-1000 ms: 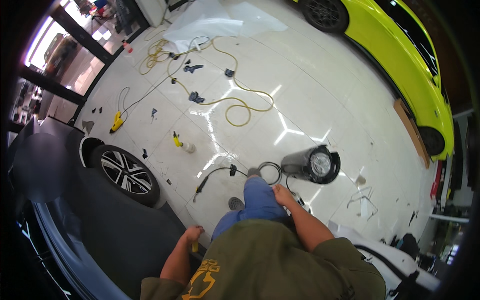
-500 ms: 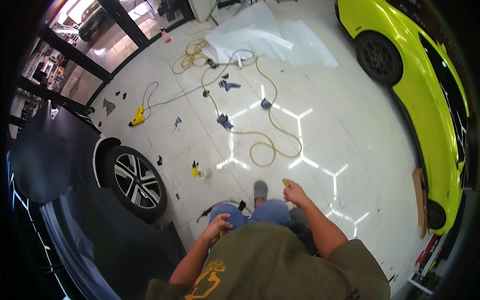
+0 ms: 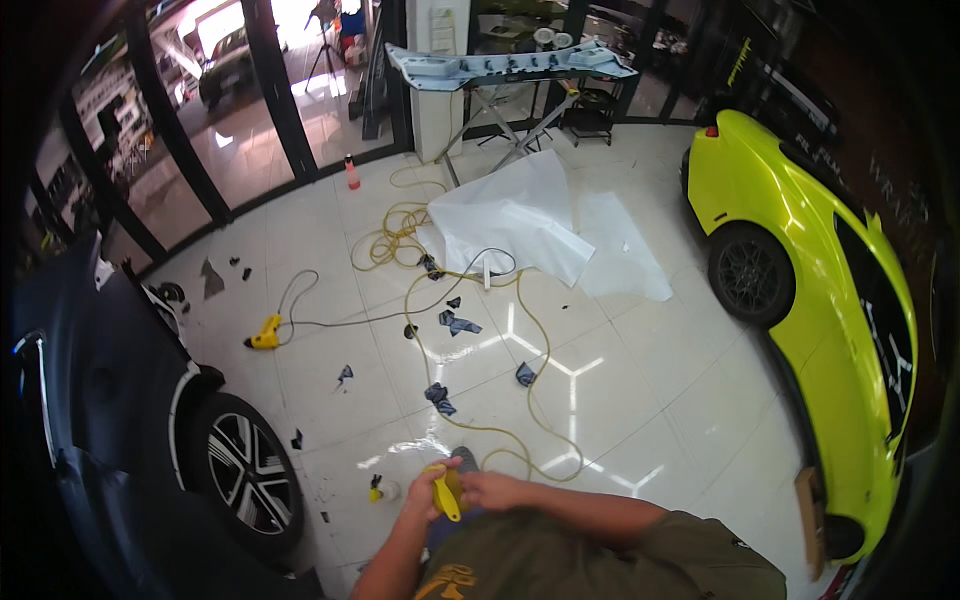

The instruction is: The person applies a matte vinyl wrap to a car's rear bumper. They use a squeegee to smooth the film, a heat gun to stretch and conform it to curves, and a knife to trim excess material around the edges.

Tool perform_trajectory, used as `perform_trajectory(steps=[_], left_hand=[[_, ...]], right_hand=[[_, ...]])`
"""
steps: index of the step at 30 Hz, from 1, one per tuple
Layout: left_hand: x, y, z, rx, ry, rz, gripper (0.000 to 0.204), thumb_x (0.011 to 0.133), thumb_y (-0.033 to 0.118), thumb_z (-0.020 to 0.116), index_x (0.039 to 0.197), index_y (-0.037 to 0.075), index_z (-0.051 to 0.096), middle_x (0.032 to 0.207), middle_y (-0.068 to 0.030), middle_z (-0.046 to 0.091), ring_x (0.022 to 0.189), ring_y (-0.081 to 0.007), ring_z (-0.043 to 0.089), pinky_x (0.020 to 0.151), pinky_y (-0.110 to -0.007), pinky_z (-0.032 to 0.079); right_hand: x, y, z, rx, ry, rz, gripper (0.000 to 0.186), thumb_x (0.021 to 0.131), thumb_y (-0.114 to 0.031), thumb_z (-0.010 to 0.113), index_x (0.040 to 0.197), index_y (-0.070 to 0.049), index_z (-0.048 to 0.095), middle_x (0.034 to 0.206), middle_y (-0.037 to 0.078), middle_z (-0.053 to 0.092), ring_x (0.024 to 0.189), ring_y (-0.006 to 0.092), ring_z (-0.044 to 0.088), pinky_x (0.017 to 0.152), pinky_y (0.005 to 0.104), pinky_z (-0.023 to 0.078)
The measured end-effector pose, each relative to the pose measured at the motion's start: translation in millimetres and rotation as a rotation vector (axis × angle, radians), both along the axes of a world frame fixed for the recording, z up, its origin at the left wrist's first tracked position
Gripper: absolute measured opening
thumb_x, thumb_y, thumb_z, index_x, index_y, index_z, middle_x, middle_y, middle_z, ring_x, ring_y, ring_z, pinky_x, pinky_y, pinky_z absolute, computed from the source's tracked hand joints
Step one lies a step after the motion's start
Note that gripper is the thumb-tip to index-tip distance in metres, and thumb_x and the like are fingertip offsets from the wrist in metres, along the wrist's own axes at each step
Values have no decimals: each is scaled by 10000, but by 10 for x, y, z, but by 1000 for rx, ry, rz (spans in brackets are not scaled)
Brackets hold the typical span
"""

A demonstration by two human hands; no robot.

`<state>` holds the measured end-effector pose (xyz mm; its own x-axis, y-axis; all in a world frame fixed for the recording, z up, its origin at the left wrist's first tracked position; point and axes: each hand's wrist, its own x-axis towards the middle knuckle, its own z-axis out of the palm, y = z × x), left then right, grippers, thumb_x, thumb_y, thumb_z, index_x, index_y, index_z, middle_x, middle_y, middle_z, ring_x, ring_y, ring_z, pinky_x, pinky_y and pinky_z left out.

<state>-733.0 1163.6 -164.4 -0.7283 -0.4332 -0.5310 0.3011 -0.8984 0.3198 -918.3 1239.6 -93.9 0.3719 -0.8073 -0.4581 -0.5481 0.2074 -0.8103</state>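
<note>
My left hand [image 3: 422, 494] is closed on a bright yellow hand tool [image 3: 447, 500] with a tapered handle, possibly a squeegee. My right hand [image 3: 492, 490] meets it from the right, fingers bent together near a duller yellow flat part beside the tool. What those right fingers grip is hidden. Both hands are in front of my body, above the floor. Just left of them a clear spray bottle [image 3: 388, 490] with a yellow and black head stands on the tiles.
A dark car [image 3: 110, 400] stands on the left, a lime-green car [image 3: 800, 300] on the right. A yellow heat gun [image 3: 264, 333], looping yellow hose [image 3: 540, 340], dark film scraps [image 3: 460, 323] and white sheeting [image 3: 510, 215] lie on the floor. Behind, a bumper-like panel [image 3: 510, 68] rests on a stand.
My hands have come together; the right moved left toward the left hand. The yellow tool now shows clearly in my left hand. The view has tilted up, revealing the panel on its stand.
</note>
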Motion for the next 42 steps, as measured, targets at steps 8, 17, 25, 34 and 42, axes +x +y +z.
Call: perform_trajectory(steps=[8,17,25,34,42], left_hand=[[-642,-1340,341,-223,-432,-306,412,719,-7,492,1122,23,572,1035,-122,624,972,-305,639,847,-404,544],[-555,-94,-1155,-234,-1058,-498,563,798,39,485,1359,72,519,1347,-205,553,1247,-309,525,1013,-382,432],[-1776,886,-951,674,-818,470,668,920,149,491,1531,64,236,1431,-213,471,1295,-318,483,1055,-390,400],[-2718,1883,-1116,369,-1073,181,484,877,176,495,1329,4,513,1317,-239,563,1203,-348,562,982,-415,451],[-3270,2791,-936,250,-1148,255,563,823,159,525,1370,29,489,1255,-258,594,1170,-379,571,993,-401,447]], right_hand=[[-2658,1236,-606,296,604,-692,526,938,-377,539,1279,23,556,1268,264,588,1168,355,591,979,403,466],[-4123,410,-529,669,285,-311,388,963,-242,466,1239,12,562,1170,160,633,1037,285,638,851,418,535],[-5822,-813,-771,611,296,93,299,944,-77,476,1210,18,572,1224,157,621,1053,243,636,901,375,523],[-5801,-2010,-988,810,343,79,352,901,-146,546,1222,-9,593,1255,146,621,1096,237,620,954,365,488],[-5177,-2009,-1587,700,254,571,428,850,-211,621,1239,-32,598,1259,136,624,1116,252,610,979,377,471]])
